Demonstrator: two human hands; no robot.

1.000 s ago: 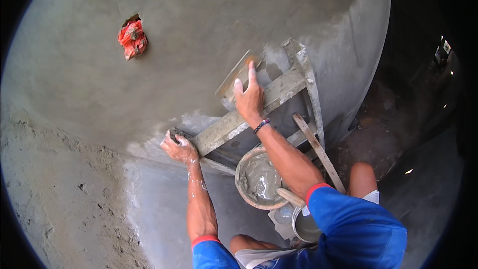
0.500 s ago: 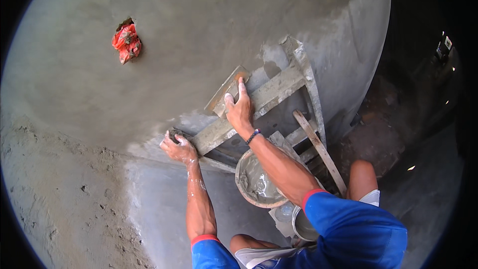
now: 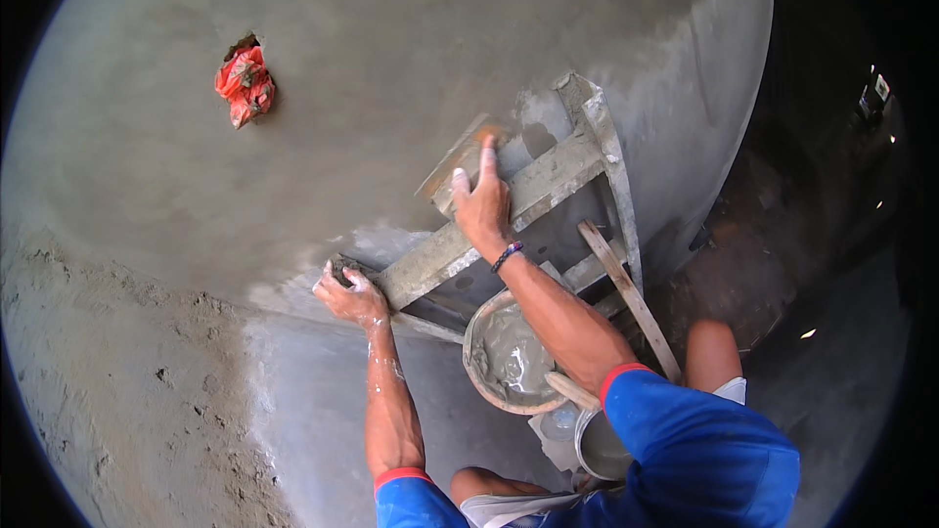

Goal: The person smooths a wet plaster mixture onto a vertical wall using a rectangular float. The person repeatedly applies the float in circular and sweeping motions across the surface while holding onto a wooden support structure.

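Observation:
My right hand (image 3: 481, 207), with a dark bracelet at the wrist, holds a flat plastering float (image 3: 468, 158) against the wet grey wall (image 3: 372, 88). Its index finger and thumb stretch along the float's worn, orange-marked back; the other fingers are partly hidden. Below that hand slants a mortar-caked wooden frame (image 3: 430, 269), leaning by the wall. At its lower left end, my left hand (image 3: 354, 297), smeared with white plaster, curls its fingers over the grey, mortar-covered corner. Under my right forearm stands a round bucket (image 3: 473, 357) with wet mortar in it.
A crumpled red plastic bag (image 3: 245, 86) plugs a hole in the wall. One wooden bar (image 3: 631, 298) leans beside the frame. A second bucket (image 3: 599, 455) sits near my knees, and a wooden handle (image 3: 572, 391) lies by the mortar bucket. Rough mortar (image 3: 127, 381) covers the left surface.
My right hand and the float have shifted slightly right and up along the wall. My left hand stays at the frame's corner. The wooden handle by the mortar bucket has come into sight.

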